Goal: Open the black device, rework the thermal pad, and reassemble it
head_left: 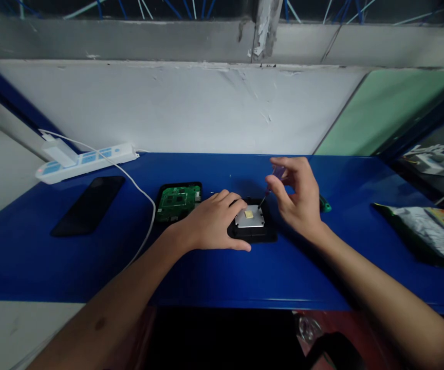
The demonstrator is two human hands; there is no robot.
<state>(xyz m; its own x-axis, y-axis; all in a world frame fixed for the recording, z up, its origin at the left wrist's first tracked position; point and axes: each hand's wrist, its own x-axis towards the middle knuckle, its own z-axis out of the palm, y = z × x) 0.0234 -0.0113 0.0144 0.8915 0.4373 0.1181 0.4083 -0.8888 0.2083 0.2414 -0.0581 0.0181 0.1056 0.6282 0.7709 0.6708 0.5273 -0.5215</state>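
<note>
My right hand (299, 198) grips a screwdriver (278, 172) with a purplish, see-through handle. Its thin shaft slants down to the upper right corner of a silver metal plate (258, 221), where the tip meets a dark screw spot. A small yellowish pad (248, 214) sits in the middle of the plate. Under the plate is a black plastic case half (266, 236), lying flat. My left hand (218, 218) holds this case from its left side, fingers across the top edge and thumb along the front. To the left, another black shell carries a green circuit board (178, 201).
A black phone (88, 206) and a white power strip (91, 160) with a plugged-in adapter lie left. A white cable (139, 187) crosses the blue table (283, 277). Behind my right hand, a green object (324, 204) partly shows. A shiny packet (424, 234) lies right.
</note>
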